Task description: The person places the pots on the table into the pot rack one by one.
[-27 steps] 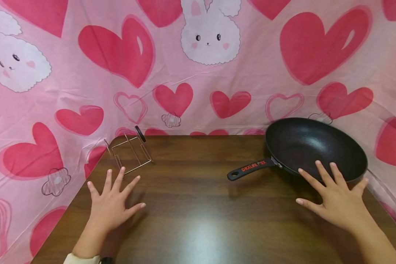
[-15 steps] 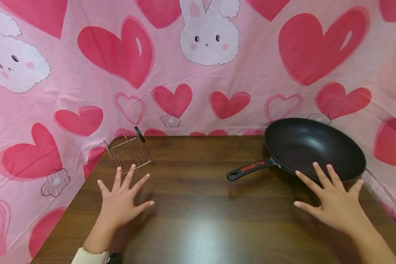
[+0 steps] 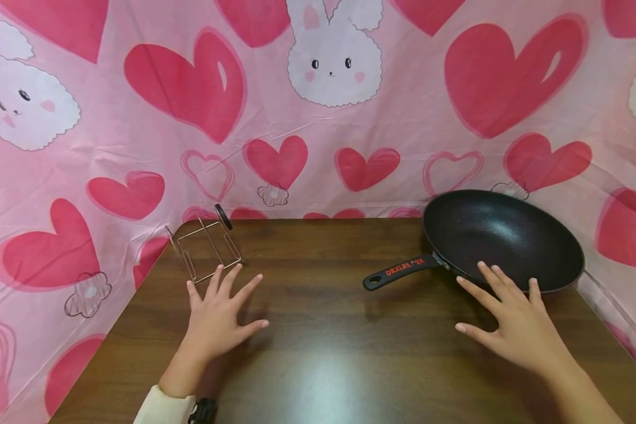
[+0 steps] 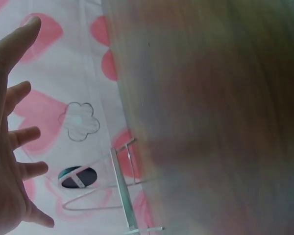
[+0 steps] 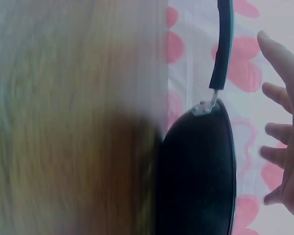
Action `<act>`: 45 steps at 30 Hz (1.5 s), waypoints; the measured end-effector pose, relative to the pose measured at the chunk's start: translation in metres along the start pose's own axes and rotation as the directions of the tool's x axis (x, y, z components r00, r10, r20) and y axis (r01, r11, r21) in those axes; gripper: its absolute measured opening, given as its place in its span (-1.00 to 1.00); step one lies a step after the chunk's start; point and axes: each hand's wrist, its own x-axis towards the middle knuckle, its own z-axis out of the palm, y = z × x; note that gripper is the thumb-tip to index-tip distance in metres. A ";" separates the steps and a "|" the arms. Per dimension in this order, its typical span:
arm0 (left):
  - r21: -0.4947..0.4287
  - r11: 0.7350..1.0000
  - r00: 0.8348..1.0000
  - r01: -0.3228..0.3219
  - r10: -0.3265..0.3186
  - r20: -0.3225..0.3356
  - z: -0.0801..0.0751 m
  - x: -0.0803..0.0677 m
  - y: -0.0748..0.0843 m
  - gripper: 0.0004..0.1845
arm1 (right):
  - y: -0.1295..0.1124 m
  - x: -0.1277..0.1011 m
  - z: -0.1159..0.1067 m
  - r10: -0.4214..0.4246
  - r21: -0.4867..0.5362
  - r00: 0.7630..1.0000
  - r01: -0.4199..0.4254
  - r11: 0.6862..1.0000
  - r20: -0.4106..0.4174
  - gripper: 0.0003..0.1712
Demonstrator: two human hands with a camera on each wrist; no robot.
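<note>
Fingers spread, my left hand (image 3: 217, 321) hovers over the table in front of a thin wire rack (image 3: 212, 250) with a round black disc (image 3: 224, 217) on its far side. The left wrist view shows the same rack (image 4: 121, 188) beyond the spread fingers. At the right my right hand (image 3: 519, 324), also spread, is held above the table before a black frying pan (image 3: 500, 235). Its fingertips overlap the pan's near rim in the head view; the right wrist view shows them apart from the pan (image 5: 196, 176). The pan's handle (image 3: 401, 272) points left. Both hands hold nothing.
A brown wooden table (image 3: 312, 318) lies under everything. Pink cloth (image 3: 318, 129) printed with hearts and rabbits hangs along its back and both sides. The rack stands near the back left corner, the pan near the right edge.
My left hand has moved rightward, from left of the rack's front to its right front. The right hand has shifted a little to the left. Rack and pan have stayed in place.
</note>
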 end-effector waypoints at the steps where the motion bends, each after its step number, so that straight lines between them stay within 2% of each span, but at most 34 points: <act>1: -0.003 1.000 1.000 -0.006 0.006 -0.011 0.001 0.001 0.002 -0.06 | -0.002 0.000 0.001 -0.005 0.013 1.000 0.005 1.000 -0.006 -0.01; 9: -0.053 0.998 0.998 -0.044 0.041 -0.052 0.010 0.007 0.019 -0.05 | -0.016 0.004 0.005 -0.030 0.115 0.998 0.037 0.993 -0.058 -0.05; 14: -0.109 0.991 0.996 -0.073 0.067 -0.055 0.015 0.014 0.032 -0.09 | -0.021 0.011 0.011 -0.031 0.179 0.989 0.056 0.982 -0.143 -0.15; 18: -0.175 0.976 0.986 -0.128 0.106 -0.129 0.018 0.019 0.043 -0.16 | -0.026 0.016 0.016 -0.016 0.234 0.978 0.065 0.970 -0.207 -0.29; 21: -0.217 0.959 0.970 -0.184 0.141 -0.199 0.022 0.023 0.050 -0.22 | -0.029 0.018 0.019 0.003 0.258 0.972 0.059 0.964 -0.234 -0.36; 24: -0.270 0.938 0.961 -0.216 0.156 -0.226 0.024 0.028 0.057 -0.28 | -0.032 0.021 0.022 0.030 0.274 0.966 0.043 0.961 -0.257 -0.43; 29: -0.415 0.891 0.980 -0.182 0.129 -0.153 0.022 0.035 0.072 -0.43 | -0.036 0.028 0.028 0.097 0.320 0.952 0.000 0.947 -0.290 -0.58; 33: -0.537 0.834 0.991 -0.131 0.099 -0.088 0.020 0.043 0.085 -0.53 | -0.040 0.035 0.032 0.160 0.402 0.948 -0.037 0.915 -0.276 -0.68; 36: -0.633 0.771 0.997 -0.076 0.062 -0.045 0.021 0.048 0.094 -0.59 | -0.045 0.036 0.035 0.254 0.511 0.944 -0.116 0.852 -0.210 -0.75; 38: -0.702 0.712 0.999 -0.035 0.036 -0.013 0.023 0.054 0.100 -0.63 | -0.047 0.037 0.035 0.334 0.594 0.930 -0.183 0.783 -0.152 -0.78; 40: -0.765 0.644 0.999 0.003 0.022 0.023 0.023 0.060 0.106 -0.66 | -0.050 0.038 0.036 0.409 0.669 0.908 -0.250 0.700 -0.088 -0.79; 42: -0.812 0.583 0.998 0.031 0.024 0.056 0.024 0.066 0.112 -0.68 | -0.051 0.039 0.037 0.472 0.748 0.881 -0.302 0.591 -0.017 -0.76; 44: -0.848 0.527 0.996 0.057 0.032 0.087 0.025 0.072 0.119 -0.70 | -0.053 0.040 0.039 0.518 0.827 0.854 -0.329 0.457 0.053 -0.75; 45: -0.862 0.501 0.994 0.075 0.032 0.105 0.026 0.076 0.123 -0.70 | -0.054 0.041 0.040 0.533 0.866 0.842 -0.328 0.376 0.087 -0.75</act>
